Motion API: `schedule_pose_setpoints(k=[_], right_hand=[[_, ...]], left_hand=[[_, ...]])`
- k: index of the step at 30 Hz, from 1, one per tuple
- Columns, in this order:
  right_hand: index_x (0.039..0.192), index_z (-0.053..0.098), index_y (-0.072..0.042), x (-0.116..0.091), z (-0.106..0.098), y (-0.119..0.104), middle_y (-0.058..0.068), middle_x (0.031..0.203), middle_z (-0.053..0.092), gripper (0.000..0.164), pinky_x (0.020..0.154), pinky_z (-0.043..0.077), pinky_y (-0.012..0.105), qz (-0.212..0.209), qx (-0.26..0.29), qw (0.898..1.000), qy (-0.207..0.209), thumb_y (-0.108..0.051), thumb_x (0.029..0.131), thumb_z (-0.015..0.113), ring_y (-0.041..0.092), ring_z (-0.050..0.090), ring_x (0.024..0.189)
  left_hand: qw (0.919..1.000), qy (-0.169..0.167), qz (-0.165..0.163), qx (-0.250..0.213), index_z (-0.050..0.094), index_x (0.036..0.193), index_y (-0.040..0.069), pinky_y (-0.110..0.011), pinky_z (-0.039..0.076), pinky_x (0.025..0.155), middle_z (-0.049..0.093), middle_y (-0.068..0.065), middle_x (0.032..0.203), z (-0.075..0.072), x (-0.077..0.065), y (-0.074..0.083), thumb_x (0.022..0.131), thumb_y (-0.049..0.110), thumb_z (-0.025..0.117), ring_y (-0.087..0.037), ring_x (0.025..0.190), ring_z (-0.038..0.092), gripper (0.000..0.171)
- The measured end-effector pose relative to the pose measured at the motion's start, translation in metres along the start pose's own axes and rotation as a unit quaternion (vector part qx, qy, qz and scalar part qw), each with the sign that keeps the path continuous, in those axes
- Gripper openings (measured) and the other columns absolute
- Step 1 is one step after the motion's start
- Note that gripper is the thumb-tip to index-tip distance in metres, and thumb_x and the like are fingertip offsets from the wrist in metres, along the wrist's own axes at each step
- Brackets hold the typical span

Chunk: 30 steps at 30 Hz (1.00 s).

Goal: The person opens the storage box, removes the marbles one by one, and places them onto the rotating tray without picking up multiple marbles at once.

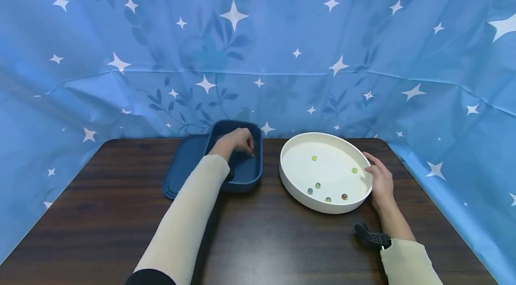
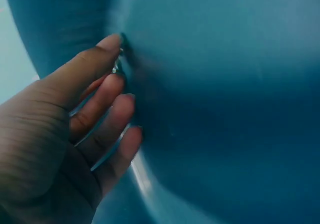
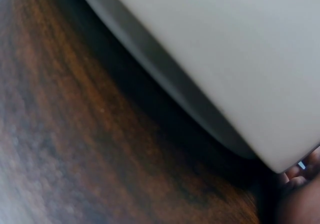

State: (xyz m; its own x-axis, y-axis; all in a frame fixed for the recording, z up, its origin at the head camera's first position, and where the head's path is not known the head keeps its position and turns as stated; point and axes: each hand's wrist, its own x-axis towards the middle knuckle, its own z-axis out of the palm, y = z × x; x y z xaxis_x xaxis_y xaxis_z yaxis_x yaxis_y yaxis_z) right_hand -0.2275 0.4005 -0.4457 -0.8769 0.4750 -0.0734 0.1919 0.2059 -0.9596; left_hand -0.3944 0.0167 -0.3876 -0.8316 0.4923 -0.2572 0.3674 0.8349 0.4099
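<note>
My left hand [image 1: 238,140] reaches down into a deep dark blue box [image 1: 247,175]. Thumb and index fingertip pinch a small shiny glass marble [image 2: 118,63] in the left wrist view, mostly hidden by the fingers, close to the box's inner wall. My right hand [image 1: 380,179] holds the right side of a round white tray [image 1: 296,173], thumb at the rim and the other fingers on the outside wall. Several glass marbles lie spread over the tray's floor, among them a red one [image 1: 344,196] and a yellow-green one [image 1: 354,170].
A flat blue lid-like piece [image 1: 181,168] lies left of the box and partly under it. All stand toward the back of a dark wooden table [image 1: 101,213]. Behind hangs a blue curtain [image 1: 282,29] with white stars. A black strap device [image 1: 372,235] sits on the right wrist.
</note>
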Motion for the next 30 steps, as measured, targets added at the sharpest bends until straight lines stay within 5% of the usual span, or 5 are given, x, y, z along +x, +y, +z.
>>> schedule_pose_setpoints(k=[5, 12, 19, 30], right_hand=[[0.158, 0.037, -0.017, 0.000, 0.000, 0.002, 0.006, 0.168, 0.027, 0.059, 0.123, 0.032, 0.043, -0.001, 0.007, 1.000, -0.004, -0.014, 0.100, 0.027, 0.029, 0.035, 0.151], [0.157, 0.039, -0.019, -0.001, -0.001, 0.003, 0.006, 0.166, 0.032, 0.058, 0.102, 0.043, 0.014, -0.003, -0.004, 1.000, 0.000, -0.014, 0.100, 0.028, 0.028, 0.041, 0.147], [0.157, 0.038, -0.016, 0.000, 0.000, -0.001, 0.007, 0.167, 0.030, 0.058, 0.122, 0.033, 0.045, -0.008, 0.012, 1.000, -0.003, -0.014, 0.100, 0.028, 0.030, 0.038, 0.149], [0.157, 0.039, -0.019, 0.000, 0.000, 0.000, 0.005, 0.168, 0.029, 0.057, 0.121, 0.034, 0.037, 0.008, 0.026, 1.000, -0.001, -0.015, 0.101, 0.029, 0.028, 0.037, 0.150]], left_hand=[[0.9999, 0.002, -0.001, -0.012, 0.076, 0.085, 0.015, -0.030, 0.052, 0.077, 0.074, 0.000, 0.093, 0.004, 0.001, -0.001, 0.089, 0.019, 0.079, -0.017, 0.084, 0.062, 0.006], [0.9999, -0.004, 0.006, 0.014, 0.075, 0.085, 0.013, -0.029, 0.048, 0.071, 0.072, 0.000, 0.089, 0.002, 0.001, 0.002, 0.094, 0.021, 0.073, -0.017, 0.079, 0.059, 0.013], [0.9990, 0.021, 0.018, 0.034, 0.077, 0.090, 0.011, -0.030, 0.047, 0.070, 0.073, 0.000, 0.093, -0.014, -0.008, 0.007, 0.097, 0.019, 0.068, -0.017, 0.078, 0.059, 0.014], [0.9965, 0.053, 0.060, 0.025, 0.077, 0.097, 0.013, -0.034, 0.053, 0.079, 0.073, -0.003, 0.100, -0.038, -0.026, 0.032, 0.097, 0.022, 0.069, -0.019, 0.086, 0.063, 0.012]])
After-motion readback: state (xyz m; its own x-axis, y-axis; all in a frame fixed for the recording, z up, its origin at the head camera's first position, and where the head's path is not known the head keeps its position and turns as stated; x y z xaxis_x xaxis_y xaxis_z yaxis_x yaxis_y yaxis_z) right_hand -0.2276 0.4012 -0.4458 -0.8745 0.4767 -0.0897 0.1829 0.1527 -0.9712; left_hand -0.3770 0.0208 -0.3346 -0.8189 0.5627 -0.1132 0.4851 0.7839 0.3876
